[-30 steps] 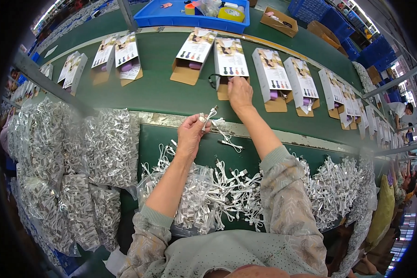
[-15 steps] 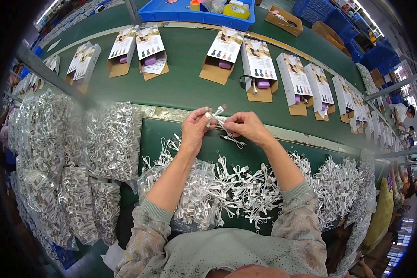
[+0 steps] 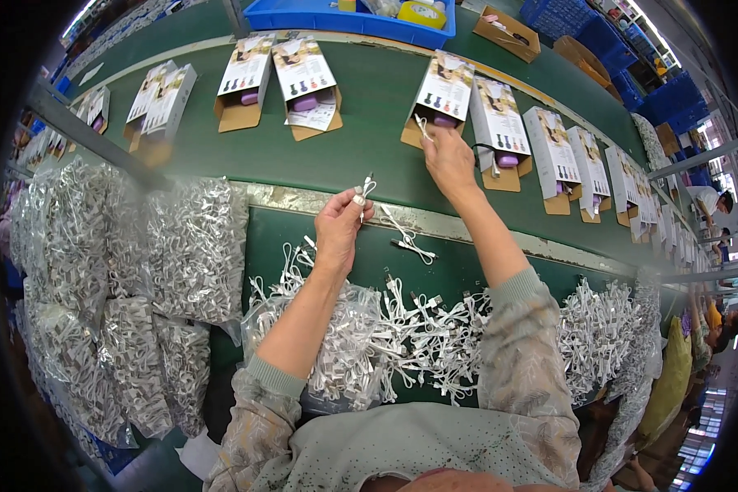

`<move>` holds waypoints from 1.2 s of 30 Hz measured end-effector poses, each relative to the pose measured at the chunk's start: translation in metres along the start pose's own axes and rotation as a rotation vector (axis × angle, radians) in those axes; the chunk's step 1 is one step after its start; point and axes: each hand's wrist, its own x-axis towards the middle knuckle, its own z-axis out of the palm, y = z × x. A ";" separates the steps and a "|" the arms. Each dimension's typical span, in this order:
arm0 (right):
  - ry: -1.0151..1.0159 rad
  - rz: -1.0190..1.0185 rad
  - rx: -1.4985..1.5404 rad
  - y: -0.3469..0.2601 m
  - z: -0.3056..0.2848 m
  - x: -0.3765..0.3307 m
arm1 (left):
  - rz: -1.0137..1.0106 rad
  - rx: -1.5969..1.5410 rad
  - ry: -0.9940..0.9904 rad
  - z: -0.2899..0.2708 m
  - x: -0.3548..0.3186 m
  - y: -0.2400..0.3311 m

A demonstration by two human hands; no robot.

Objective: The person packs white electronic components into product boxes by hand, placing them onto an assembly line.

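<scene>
Pinched in the fingertips of my left hand is a short white charging cable, held upright above the metal edge of the bench. My right hand reaches forward over the green belt, closed on another white cable. That cable is at the open end of a white printed box, whose brown flap points toward me and which has a purple item inside. Beside it stands a second printed box with a black cord at its opening. One loose cable lies below, between my hands.
Piles of white cables cover the bench in front of me, some in an open clear bag. Several full bags are stacked at left. More open boxes line the belt. A blue tray sits beyond it, and a metal post slants at left.
My right hand has parted from my left and moved forward and right to a box, carrying a cable. The boxes on the belt have shifted right. My left hand stays nearly in place.
</scene>
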 end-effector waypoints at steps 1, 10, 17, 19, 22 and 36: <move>-0.121 0.002 0.019 -0.002 -0.015 -0.015 | -0.003 0.008 0.006 0.002 0.000 0.004; -0.650 0.106 0.119 -0.033 -0.075 -0.111 | -0.015 -0.004 0.021 -0.001 0.012 0.006; -0.490 0.240 0.258 -0.043 -0.075 -0.062 | -0.014 -0.029 -0.002 -0.006 0.005 0.003; -0.367 0.236 0.241 -0.044 -0.062 -0.040 | -0.030 -0.018 -0.004 -0.005 0.006 0.003; -0.266 0.138 0.145 -0.038 -0.025 -0.005 | -0.032 -0.009 0.001 -0.006 0.005 0.006; -0.233 0.041 0.041 -0.012 -0.023 -0.037 | -0.044 -0.005 0.014 -0.005 0.004 0.008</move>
